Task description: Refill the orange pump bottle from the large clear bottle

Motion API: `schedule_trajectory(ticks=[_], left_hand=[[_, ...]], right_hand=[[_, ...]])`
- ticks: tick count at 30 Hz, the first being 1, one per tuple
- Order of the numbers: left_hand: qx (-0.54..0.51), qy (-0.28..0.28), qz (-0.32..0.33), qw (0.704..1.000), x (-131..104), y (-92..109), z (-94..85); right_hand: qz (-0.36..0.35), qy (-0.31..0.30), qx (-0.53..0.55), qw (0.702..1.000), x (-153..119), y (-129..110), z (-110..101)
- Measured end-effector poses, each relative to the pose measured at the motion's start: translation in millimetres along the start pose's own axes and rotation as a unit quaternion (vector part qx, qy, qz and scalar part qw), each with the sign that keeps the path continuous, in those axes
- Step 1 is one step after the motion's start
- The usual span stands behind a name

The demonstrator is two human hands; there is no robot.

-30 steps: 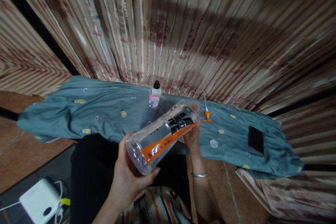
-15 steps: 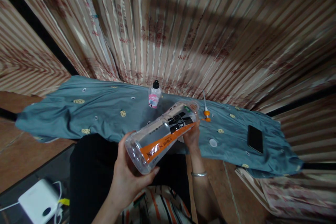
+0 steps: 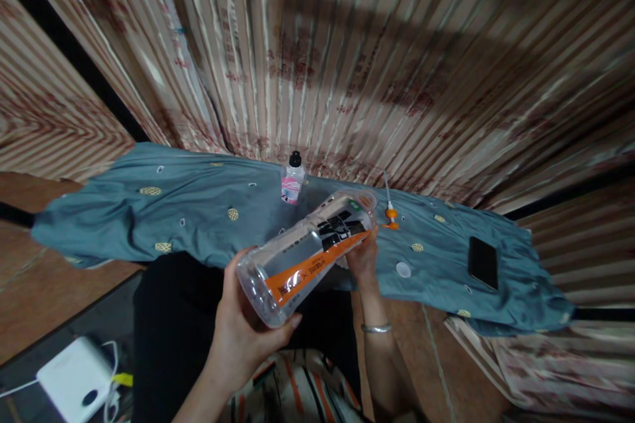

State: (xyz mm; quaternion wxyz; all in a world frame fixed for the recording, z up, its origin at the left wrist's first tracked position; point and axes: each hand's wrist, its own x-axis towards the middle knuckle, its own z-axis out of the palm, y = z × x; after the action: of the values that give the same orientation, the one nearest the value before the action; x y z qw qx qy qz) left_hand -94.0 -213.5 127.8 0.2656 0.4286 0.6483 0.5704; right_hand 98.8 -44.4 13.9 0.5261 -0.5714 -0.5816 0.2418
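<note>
A large clear plastic bottle [image 3: 317,244] with a grey, black and orange label lies tilted across my lap, its base toward me at lower left. My left hand [image 3: 243,317] is wrapped round the base, thumb along the near side. At the other end, my right hand [image 3: 364,254] holds the bottle from behind and below; most of its fingers are hidden. Just right of that end, an orange pump head [image 3: 391,215] with a pale tube lies on the cloth. A small clear bottle [image 3: 292,184] with a black cap and pink label stands behind.
A teal patterned cloth [image 3: 198,208] covers the low table. On its right side lie a dark phone [image 3: 483,262] and a small white disc [image 3: 403,269]. A white box [image 3: 74,377] with cables sits at lower left. Striped curtains [image 3: 317,79] hang close behind the table.
</note>
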Motion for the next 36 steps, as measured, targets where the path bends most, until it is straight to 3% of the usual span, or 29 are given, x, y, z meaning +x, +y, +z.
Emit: schedule_trajectory(ticks=[36], left_hand=[[-0.016,0.004,0.012,1.0,-1.1,-0.9,1.5]], right_hand=[[-0.021,0.005,-0.001,1.0,-0.8,6.2,0.2]])
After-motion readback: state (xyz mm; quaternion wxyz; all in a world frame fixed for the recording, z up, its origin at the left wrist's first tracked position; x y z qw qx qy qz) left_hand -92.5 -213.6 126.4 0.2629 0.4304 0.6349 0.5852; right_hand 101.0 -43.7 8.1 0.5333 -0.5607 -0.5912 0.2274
